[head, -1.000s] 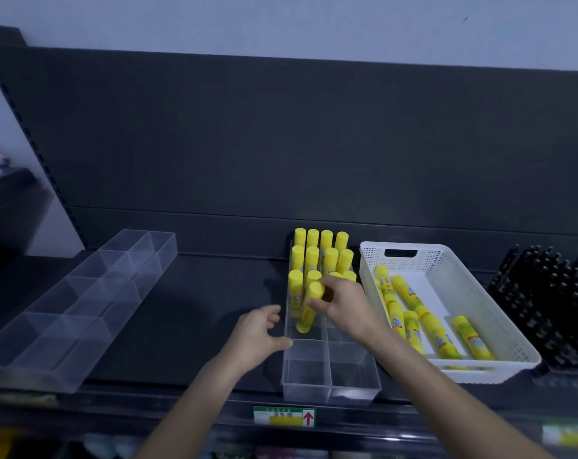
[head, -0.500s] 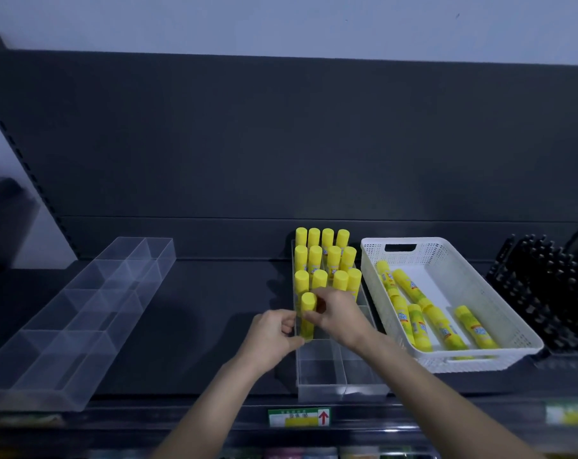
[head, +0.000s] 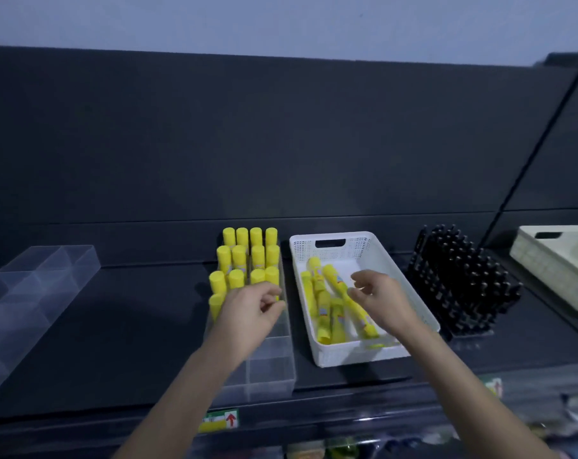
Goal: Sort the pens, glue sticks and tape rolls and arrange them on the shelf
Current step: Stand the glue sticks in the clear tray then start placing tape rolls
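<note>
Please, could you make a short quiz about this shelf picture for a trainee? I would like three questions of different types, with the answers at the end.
1. True or false: the glue sticks in the white basket stand upright.
2. Which hand hovers over the white basket? A. the left B. the right C. neither
3. Fill in the gap: the black pens stand on the ___ side of the white basket.

Key
1. False: they lie flat in it.
2. B: the right hand.
3. right
</note>
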